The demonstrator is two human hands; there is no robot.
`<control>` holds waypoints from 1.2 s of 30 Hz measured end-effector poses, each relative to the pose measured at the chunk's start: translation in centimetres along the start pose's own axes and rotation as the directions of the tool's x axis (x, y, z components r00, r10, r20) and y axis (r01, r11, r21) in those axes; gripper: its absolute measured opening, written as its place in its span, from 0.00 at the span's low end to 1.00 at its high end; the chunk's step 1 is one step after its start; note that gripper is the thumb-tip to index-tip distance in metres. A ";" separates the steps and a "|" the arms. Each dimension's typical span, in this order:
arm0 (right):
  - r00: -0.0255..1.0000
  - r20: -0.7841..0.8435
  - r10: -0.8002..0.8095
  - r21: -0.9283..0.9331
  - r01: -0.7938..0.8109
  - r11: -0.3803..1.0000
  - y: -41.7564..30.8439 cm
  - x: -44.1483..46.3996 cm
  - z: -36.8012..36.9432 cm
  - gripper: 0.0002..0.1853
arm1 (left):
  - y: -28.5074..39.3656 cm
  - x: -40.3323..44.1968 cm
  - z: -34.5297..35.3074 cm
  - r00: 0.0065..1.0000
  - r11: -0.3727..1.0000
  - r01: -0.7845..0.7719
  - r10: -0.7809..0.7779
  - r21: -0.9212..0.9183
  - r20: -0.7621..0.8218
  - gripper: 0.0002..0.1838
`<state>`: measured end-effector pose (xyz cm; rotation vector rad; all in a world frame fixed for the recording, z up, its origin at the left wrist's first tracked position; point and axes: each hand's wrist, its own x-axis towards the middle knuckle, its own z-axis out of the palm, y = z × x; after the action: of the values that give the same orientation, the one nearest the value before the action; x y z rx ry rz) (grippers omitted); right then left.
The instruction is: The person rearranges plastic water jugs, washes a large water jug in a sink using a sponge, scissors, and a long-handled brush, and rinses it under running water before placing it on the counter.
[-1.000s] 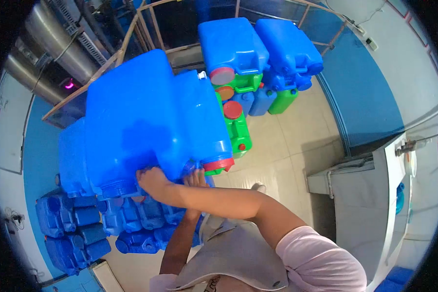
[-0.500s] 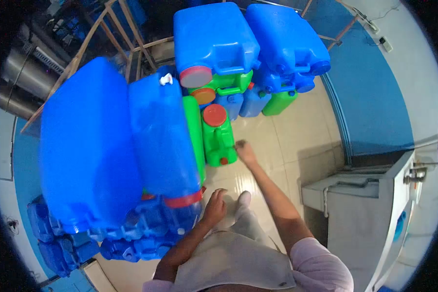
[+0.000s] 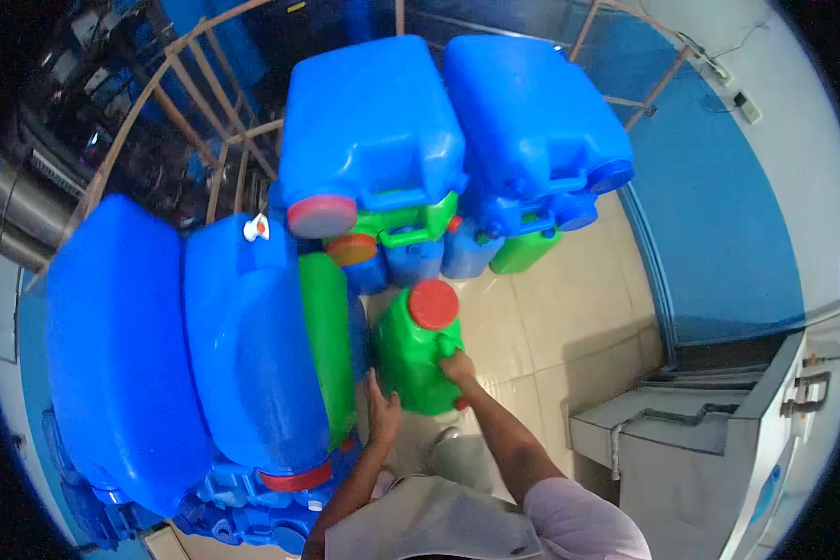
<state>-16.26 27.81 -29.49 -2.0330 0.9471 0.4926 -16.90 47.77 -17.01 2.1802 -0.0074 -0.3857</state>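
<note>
A green jerrycan (image 3: 406,369) with a large red cap (image 3: 434,304) is in front of me, tilted. My right hand (image 3: 457,366) is wrapped round its handle. To the left of the can, my left hand (image 3: 381,411) is open with fingers extended; I cannot tell whether it touches the can's side. Another green jerrycan (image 3: 327,350) is just left of that hand, beside a big blue jerrycan (image 3: 252,364) with a white tap (image 3: 256,227) and a red lid (image 3: 295,477).
Blue jerrycans (image 3: 373,121) are stacked on smaller containers at the back. A larger blue container (image 3: 121,355) is at far left. A white sink unit (image 3: 691,467) stands to the right on the tiled floor (image 3: 569,327). Wooden railing (image 3: 196,84) runs behind.
My right hand has taken hold of the green jerrycan's handle, and the can has come nearer and tilted. My left hand has moved toward its side. The view has shifted.
</note>
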 end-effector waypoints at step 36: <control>0.923 -0.346 -0.169 0.742 0.159 -0.651 -35.0 -2.1 -31.3 0.10 | 19.3 30.8 3.9 0.936 0.052 0.220 -0.292 -0.974 0.196 0.09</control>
<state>9.51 16.69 8.22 -0.0956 0.3506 -0.6769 13.93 28.66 -12.28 0.7186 0.5609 -0.3540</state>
